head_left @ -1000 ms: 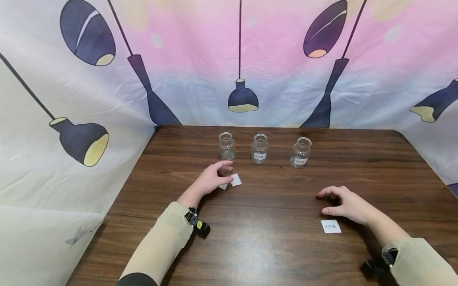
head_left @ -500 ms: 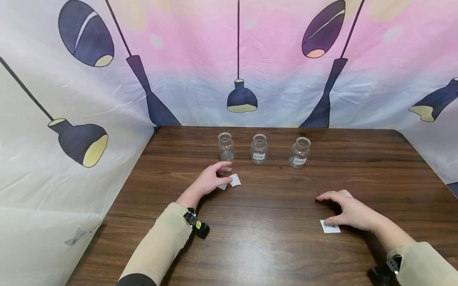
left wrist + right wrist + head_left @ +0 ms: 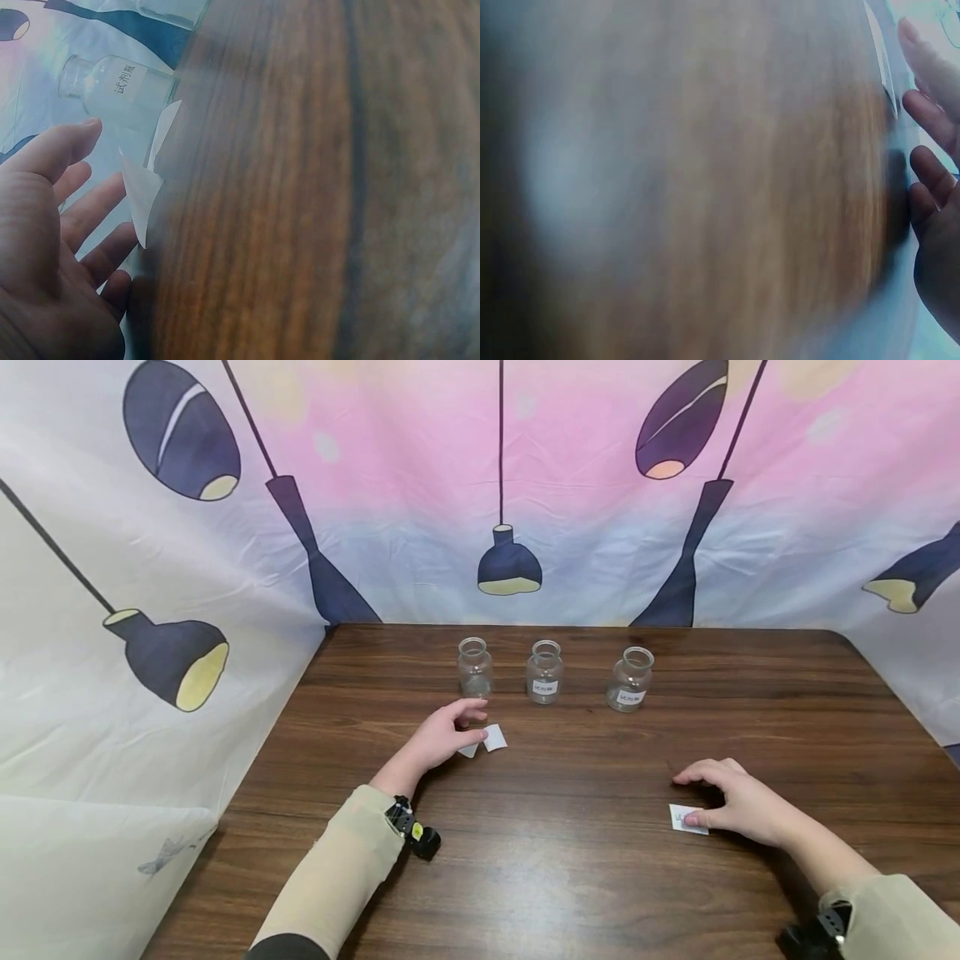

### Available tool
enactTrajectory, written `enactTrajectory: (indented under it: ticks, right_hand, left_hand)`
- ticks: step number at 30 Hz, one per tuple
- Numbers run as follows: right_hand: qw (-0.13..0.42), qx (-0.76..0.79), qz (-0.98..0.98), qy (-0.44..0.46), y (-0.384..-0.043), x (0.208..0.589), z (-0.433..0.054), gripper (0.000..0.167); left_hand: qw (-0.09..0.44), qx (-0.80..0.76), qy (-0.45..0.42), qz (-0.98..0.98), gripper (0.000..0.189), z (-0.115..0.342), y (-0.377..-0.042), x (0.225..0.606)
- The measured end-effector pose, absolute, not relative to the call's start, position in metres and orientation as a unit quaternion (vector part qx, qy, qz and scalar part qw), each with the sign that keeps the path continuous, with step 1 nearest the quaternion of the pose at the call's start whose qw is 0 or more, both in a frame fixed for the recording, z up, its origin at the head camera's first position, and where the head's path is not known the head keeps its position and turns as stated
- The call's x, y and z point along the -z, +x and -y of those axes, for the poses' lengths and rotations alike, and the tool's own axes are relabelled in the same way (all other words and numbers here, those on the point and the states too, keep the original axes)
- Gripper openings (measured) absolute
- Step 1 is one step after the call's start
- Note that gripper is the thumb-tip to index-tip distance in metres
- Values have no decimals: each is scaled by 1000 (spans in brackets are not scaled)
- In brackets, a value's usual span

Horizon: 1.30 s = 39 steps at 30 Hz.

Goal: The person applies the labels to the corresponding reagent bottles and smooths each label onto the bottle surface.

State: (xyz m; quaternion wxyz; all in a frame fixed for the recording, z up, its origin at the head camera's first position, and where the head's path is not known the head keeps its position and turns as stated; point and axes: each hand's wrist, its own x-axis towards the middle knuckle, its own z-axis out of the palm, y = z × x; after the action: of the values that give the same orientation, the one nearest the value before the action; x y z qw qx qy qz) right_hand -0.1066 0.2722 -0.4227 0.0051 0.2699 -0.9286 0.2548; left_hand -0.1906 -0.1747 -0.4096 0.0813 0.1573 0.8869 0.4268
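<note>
In the head view my left hand (image 3: 442, 735) rests on the table with relaxed fingers, beside two white paper pieces (image 3: 495, 737). One piece is partly hidden by its thumb; both curl up in the left wrist view. My right hand (image 3: 750, 802) is at the right, with its thumb over a small white printed label (image 3: 681, 817) and its fingers loosely bent, apart from the thumb. Behind stand three clear glass bottles: a left bottle (image 3: 476, 672) with no label visible, a middle bottle (image 3: 544, 672) and a right bottle (image 3: 630, 681), both bearing printed white labels.
A dark brown wooden table (image 3: 525, 860) lies under both hands. Behind it and at the sides hangs a pastel cloth (image 3: 420, 510) printed with lamps. Each wrist wears a small black camera (image 3: 423, 842).
My right hand came down and back until its thumb covered part of the printed label, which then slid slightly away from me. The left hand, its papers and the bottles stay put.
</note>
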Motion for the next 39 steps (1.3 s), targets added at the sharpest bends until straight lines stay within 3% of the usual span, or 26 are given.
enactTrajectory:
  ticks: [4,11,22,32,39]
  right_hand:
    - [22,-224,933,282,-103,424,-275,46]
    - [69,-224,917,323,-103,428,-273,31]
    - [75,-213,919,322,-103,428,-272,35]
    - [62,-214,922,317,-104,426,-268,26]
    - [89,-222,914,327,-105,429,-263,29]
  left_hand:
    - [80,-429,156,-886,51,174,-191,408]
    - [86,-425,154,-888,50,174,-189,411]
    - [87,-436,155,-882,48,174,-188,410]
    - [88,-437,153,-882,49,174,-188,409]
    - [89,-438,148,-882,48,173,-189,408]
